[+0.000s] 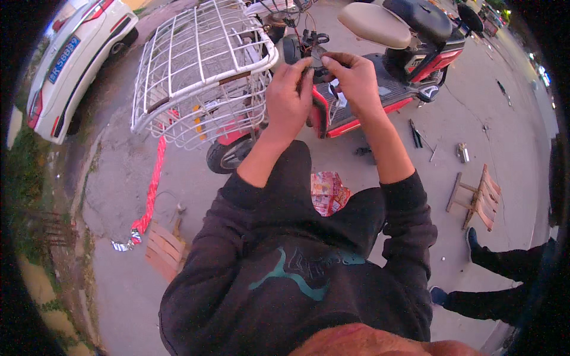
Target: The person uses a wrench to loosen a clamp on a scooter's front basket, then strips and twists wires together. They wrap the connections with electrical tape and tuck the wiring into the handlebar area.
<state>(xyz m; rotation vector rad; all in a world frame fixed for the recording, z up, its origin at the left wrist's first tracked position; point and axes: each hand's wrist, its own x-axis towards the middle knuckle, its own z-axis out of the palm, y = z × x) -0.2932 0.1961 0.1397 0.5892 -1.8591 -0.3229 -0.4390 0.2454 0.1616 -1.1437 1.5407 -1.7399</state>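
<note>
White wire makes the basket (205,53) at left. Next, the left hand (289,98) pinches a small dark part (319,72), thumb and finger almost together. The right hand (356,81) pinches it too, likely to keep it steady. It looks black and stubby, partly hidden, near the red scooter (399,80).

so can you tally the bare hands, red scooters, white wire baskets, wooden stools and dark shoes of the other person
Bare hands: 2 (left hand, right hand)
Red scooter: 1
White wire basket: 1
Wooden stools: 2 (left stool, right stool)
Other person's dark shoes: 2 (upper shoe, lower shoe)
Total: 8
</note>
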